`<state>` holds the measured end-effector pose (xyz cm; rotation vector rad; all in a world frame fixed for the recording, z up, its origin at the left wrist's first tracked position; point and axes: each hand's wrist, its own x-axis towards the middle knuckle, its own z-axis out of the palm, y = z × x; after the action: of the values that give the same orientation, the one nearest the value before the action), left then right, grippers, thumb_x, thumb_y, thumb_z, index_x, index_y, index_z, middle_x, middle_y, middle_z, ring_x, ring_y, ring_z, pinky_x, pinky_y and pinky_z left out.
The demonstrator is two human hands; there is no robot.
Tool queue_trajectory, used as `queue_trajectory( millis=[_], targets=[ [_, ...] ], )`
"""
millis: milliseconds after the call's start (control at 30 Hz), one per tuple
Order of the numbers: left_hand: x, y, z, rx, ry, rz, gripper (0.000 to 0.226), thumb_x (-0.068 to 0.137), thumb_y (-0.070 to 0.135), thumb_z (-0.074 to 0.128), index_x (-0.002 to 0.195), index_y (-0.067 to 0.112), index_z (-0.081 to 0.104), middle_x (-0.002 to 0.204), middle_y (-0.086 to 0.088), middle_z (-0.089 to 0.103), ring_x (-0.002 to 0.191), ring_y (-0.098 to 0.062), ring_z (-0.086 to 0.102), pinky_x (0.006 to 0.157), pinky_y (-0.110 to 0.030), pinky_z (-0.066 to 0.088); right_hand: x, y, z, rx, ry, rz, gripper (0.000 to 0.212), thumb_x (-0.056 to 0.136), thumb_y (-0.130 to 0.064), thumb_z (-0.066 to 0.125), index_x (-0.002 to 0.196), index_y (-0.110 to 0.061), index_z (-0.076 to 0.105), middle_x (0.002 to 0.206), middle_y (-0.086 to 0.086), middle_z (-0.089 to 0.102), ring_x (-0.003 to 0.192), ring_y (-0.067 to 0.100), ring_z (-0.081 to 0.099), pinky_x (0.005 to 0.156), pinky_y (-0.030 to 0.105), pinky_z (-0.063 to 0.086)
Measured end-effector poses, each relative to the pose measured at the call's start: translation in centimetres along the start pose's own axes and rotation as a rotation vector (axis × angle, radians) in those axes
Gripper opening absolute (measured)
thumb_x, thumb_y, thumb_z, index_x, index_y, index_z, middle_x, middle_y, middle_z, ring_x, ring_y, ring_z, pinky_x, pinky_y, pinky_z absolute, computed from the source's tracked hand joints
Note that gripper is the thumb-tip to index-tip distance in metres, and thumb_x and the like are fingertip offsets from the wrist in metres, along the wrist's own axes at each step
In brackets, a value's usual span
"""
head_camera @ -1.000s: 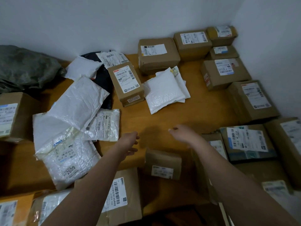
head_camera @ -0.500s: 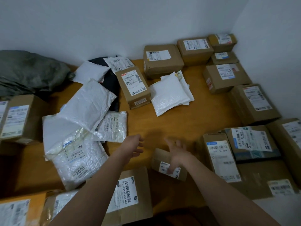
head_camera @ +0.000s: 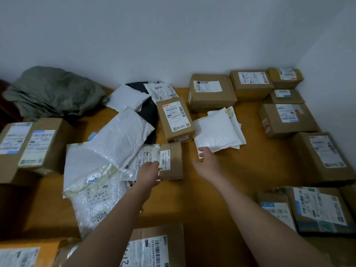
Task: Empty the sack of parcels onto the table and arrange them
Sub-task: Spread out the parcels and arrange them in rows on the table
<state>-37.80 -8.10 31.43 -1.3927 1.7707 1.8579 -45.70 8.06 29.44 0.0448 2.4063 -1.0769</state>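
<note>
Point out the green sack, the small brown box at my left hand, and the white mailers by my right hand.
green sack point(head_camera: 52, 91), head view, crumpled middle.
small brown box point(head_camera: 174, 160), head view, bare cardboard.
white mailers point(head_camera: 217, 132), head view, top mailer.

Your left hand point(head_camera: 149, 173) now grips the small brown box point(head_camera: 171, 160), carried left beside the white mailers; right hand point(head_camera: 207, 162) lets go.
</note>
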Motion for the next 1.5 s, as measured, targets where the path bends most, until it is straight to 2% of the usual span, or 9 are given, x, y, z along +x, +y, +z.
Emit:
queue_trajectory(
  millis=[467, 567, 733, 933, 1100, 1200, 1300, 1400, 1500],
  targets=[
    [6.6, 8.4, 3.8, -0.231, -0.126, 0.088, 0.038, 0.098, 0.041, 0.039, 0.128, 0.026, 0.058, 0.133, 0.004, 0.059, 0.126, -0.017, 0.047, 0.106, -0.035, 0.032, 9.0, -5.4, -2.1, 0.270, -0.228, -0.067, 0.050, 0.098, -0.036, 0.052, 0.144, -0.027, 0.033, 0.145, -0.010, 0.044, 0.136, 0.014, 0.038, 0.102, 0.031, 0.036],
    [7.4, 8.9, 4.4, -0.288, -0.159, 0.108, 0.039, 0.097, 0.040, 0.041, 0.128, 0.026, 0.059, 0.127, 0.004, 0.064, 0.120, -0.017, 0.053, 0.099, -0.034, 0.039, 9.8, -6.1, -2.3, 0.348, -0.278, -0.070, 0.052, 0.098, -0.034, 0.053, 0.145, -0.027, 0.031, 0.135, -0.019, 0.043, 0.127, 0.003, 0.038, 0.098, 0.027, 0.035],
    [6.2, 9.8, 5.3, -0.300, -0.192, 0.125, 0.037, 0.096, 0.039, 0.043, 0.121, 0.022, 0.063, 0.110, 0.000, 0.065, 0.093, -0.017, 0.057, 0.073, -0.029, 0.044, 9.5, -6.5, -5.1, 0.385, -0.087, -0.111, 0.053, 0.099, -0.034, 0.052, 0.146, -0.025, 0.031, 0.135, -0.006, 0.049, 0.111, 0.005, 0.046, 0.085, 0.022, 0.045],
    [3.6, 9.2, 6.5, -0.103, -0.023, 0.075, 0.046, 0.100, 0.039, 0.034, 0.083, 0.008, 0.062, 0.094, -0.011, 0.066, 0.084, -0.024, 0.059, 0.076, -0.035, 0.045, 5.9, -4.0, -8.6, 0.145, 0.367, -0.008, 0.028, 0.100, -0.038, 0.041, 0.118, -0.019, 0.052, 0.109, 0.002, 0.063, 0.091, 0.015, 0.059, 0.073, 0.034, 0.051],
    [1.2, 5.6, 7.3, 0.147, -0.096, -0.111, 0.039, 0.098, 0.039, 0.036, 0.104, 0.008, 0.059, 0.108, -0.014, 0.059, 0.094, -0.029, 0.055, 0.077, -0.037, 0.045, 3.3, 0.6, -8.3, 0.224, 0.075, 0.119, 0.054, 0.100, -0.042, 0.041, 0.148, -0.025, 0.027, 0.146, 0.006, 0.039, 0.114, 0.017, 0.049, 0.077, 0.028, 0.042],
    [-0.6, 3.9, 7.8, 0.145, -0.255, -0.211, 0.037, 0.094, 0.049, 0.043, 0.094, 0.014, 0.056, 0.103, -0.015, 0.059, 0.100, -0.031, 0.057, 0.087, -0.041, 0.047, 1.9, 2.6, -7.6, 0.192, -0.051, 0.139, 0.054, 0.101, -0.043, 0.040, 0.150, -0.028, 0.026, 0.146, 0.004, 0.041, 0.107, 0.015, 0.050, 0.073, 0.025, 0.042],
    [-1.4, 2.3, 8.2, 0.238, -0.304, -0.240, 0.062, 0.092, 0.062, 0.042, 0.130, 0.013, 0.050, 0.139, -0.016, 0.046, 0.130, -0.043, 0.041, 0.101, -0.060, 0.037, 0.9, 4.1, -7.5, 0.087, -0.132, 0.176, 0.049, 0.101, -0.045, 0.036, 0.145, -0.023, 0.036, 0.138, 0.004, 0.050, 0.101, 0.016, 0.055, 0.070, 0.029, 0.045],
    [-2.0, 1.5, 8.2, 0.320, -0.285, -0.285, 0.083, 0.086, 0.069, 0.045, 0.147, 0.016, 0.030, 0.151, -0.015, 0.032, 0.131, -0.047, 0.037, 0.099, -0.061, 0.039, 0.4, 5.1, -7.5, -0.103, -0.090, 0.143, 0.051, 0.101, -0.042, 0.039, 0.143, -0.013, 0.041, 0.140, 0.008, 0.050, 0.120, 0.023, 0.052, 0.096, 0.037, 0.046],
    [-2.1, 0.5, 7.9, 0.338, -0.297, -0.300, 0.081, 0.085, 0.068, 0.048, 0.145, 0.017, 0.034, 0.148, -0.016, 0.036, 0.126, -0.049, 0.042, 0.090, -0.058, 0.043, -0.8, 5.2, -7.4, -0.032, -0.086, 0.035, 0.056, 0.099, -0.039, 0.046, 0.150, -0.023, 0.030, 0.154, 0.002, 0.032, 0.138, 0.022, 0.035, 0.108, 0.038, 0.037]
  ],
)
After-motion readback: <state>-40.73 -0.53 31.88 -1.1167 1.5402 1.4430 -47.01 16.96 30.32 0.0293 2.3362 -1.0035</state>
